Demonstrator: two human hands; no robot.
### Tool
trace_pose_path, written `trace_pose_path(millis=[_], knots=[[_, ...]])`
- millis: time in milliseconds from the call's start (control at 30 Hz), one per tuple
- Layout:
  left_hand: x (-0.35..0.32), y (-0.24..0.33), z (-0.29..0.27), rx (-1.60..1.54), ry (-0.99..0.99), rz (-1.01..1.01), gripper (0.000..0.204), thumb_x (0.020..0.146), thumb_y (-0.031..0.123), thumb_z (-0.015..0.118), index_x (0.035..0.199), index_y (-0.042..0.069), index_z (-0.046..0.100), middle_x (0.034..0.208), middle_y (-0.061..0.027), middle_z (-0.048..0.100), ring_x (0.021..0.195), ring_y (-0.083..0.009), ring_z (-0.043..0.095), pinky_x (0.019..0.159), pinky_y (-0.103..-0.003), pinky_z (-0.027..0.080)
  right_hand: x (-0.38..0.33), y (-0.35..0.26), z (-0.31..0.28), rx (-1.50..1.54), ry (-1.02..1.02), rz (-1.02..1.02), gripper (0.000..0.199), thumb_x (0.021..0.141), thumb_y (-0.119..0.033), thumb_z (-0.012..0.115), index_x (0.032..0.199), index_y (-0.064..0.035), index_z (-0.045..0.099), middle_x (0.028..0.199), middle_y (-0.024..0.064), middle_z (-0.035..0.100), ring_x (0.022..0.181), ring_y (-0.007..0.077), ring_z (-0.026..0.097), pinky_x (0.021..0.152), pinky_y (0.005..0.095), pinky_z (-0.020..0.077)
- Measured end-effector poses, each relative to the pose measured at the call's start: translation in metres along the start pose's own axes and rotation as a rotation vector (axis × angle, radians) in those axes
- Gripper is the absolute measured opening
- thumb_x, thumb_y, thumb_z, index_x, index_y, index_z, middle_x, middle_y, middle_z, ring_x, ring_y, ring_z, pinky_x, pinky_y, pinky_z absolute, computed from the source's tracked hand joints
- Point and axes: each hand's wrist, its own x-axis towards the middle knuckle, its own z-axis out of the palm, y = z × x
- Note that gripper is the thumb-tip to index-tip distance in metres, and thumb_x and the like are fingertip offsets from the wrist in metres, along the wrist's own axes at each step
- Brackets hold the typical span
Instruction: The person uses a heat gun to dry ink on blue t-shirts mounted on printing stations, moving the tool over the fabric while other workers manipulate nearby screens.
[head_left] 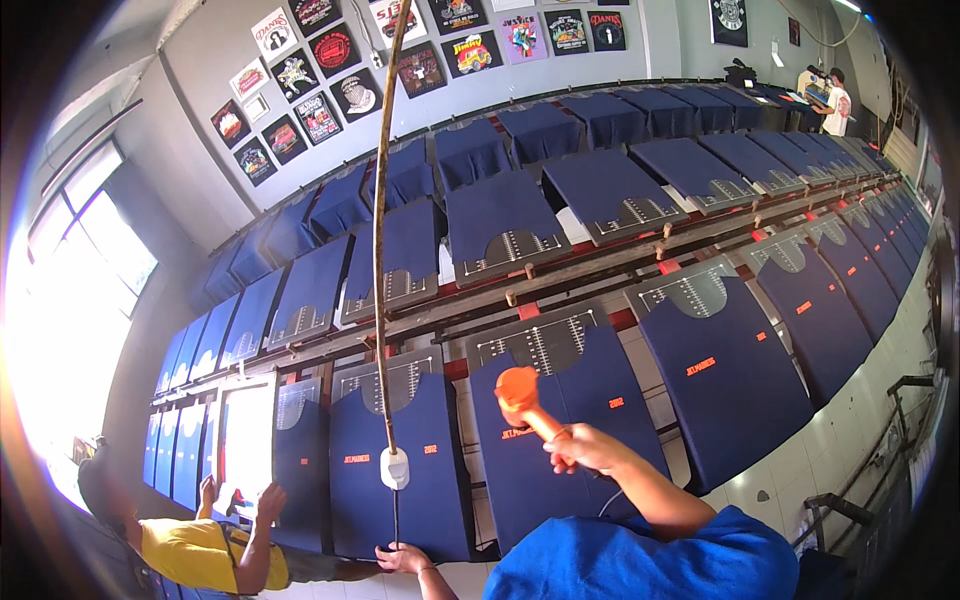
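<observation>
My right hand (pixel 590 449) grips the handle of an orange hair dryer (pixel 519 393). The dryer is above a navy garment panel (pixel 587 385) with small orange print, laid on a dark board, and hides part of that print. A thin dark cable (pixel 608 500) hangs below my right wrist. Low in the middle, my left hand (pixel 402 558) is closed at the lower end of a black cord (pixel 397 510), by the near edge of another navy panel (pixel 398 497). That cord runs up to a white socket (pixel 395 468) hanging from a long brown pole or cable (pixel 379 220).
At lower left, a co-worker in a yellow shirt (pixel 190 552) holds a bright screen frame (pixel 247 440) over a panel. Long rows of navy panels on boards (pixel 505 225) extend rightward, with a wooden rail (pixel 560 277) between them. Metal bars (pixel 838 508) stand at right.
</observation>
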Motion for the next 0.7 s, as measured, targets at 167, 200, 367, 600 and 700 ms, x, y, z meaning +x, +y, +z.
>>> trace_pose_path(millis=[167, 200, 367, 600, 700], knots=[[-0.006, 0.012, 0.0, -0.115, -0.133, -0.028, 0.044, 0.097, 0.02, 0.052, 0.137, 0.005, 0.041, 0.136, -0.0317, 0.037, 0.12, -0.0467, 0.046, 0.1, -0.051, 0.041, -0.075, 0.013, -0.039, 0.067, 0.204, -0.119, 0.03, 0.09, -0.028, 0.067, 0.103, -0.0039, 0.055, 0.077, 0.0039, 0.063, 0.067, 0.0129, 0.064, 0.057, 0.0257, 0.0505], [-0.003, 0.008, -0.003, -0.112, -0.132, -0.008, 0.046, 0.098, 0.022, 0.051, 0.137, -0.001, 0.039, 0.135, -0.0316, 0.039, 0.122, -0.0464, 0.044, 0.101, -0.051, 0.041, -0.087, 0.016, -0.043, 0.122, 0.223, -0.117, 0.031, 0.09, -0.028, 0.067, 0.105, -0.0045, 0.055, 0.077, 0.0038, 0.063, 0.067, 0.0132, 0.064, 0.058, 0.0261, 0.0509], [-0.018, 0.012, -0.011, -0.063, -0.177, -0.003, 0.054, 0.101, 0.031, 0.049, 0.136, -0.008, 0.036, 0.139, -0.0297, 0.04, 0.129, -0.0442, 0.04, 0.107, -0.05, 0.035, -0.13, 0.038, -0.052, 0.365, 0.259, -0.167, 0.031, 0.091, -0.02, 0.066, 0.112, -0.006, 0.049, 0.08, 0.0068, 0.061, 0.069, 0.0173, 0.063, 0.055, 0.0287, 0.0507], [-0.023, 0.015, -0.055, -0.038, -0.312, 0.311, 0.052, 0.101, 0.027, 0.046, 0.133, -0.014, 0.043, 0.142, -0.0278, 0.043, 0.139, -0.0402, 0.03, 0.116, -0.046, 0.023, -0.131, 0.058, -0.027, 0.598, 0.095, -0.112, 0.044, 0.091, -0.021, 0.069, 0.125, -0.0078, 0.045, 0.086, 0.0083, 0.059, 0.079, 0.0203, 0.062, 0.061, 0.0308, 0.0515], [0.002, 0.015, -0.066, -0.033, -0.297, 0.35, 0.047, 0.102, 0.024, 0.044, 0.129, -0.013, 0.047, 0.141, -0.0263, 0.045, 0.14, -0.0407, 0.028, 0.116, -0.046, 0.022, -0.12, 0.061, -0.007, 0.602, 0.013, -0.092, 0.046, 0.091, -0.021, 0.069, 0.127, -0.0071, 0.043, 0.085, 0.0084, 0.059, 0.078, 0.02, 0.061, 0.061, 0.0306, 0.0512]])
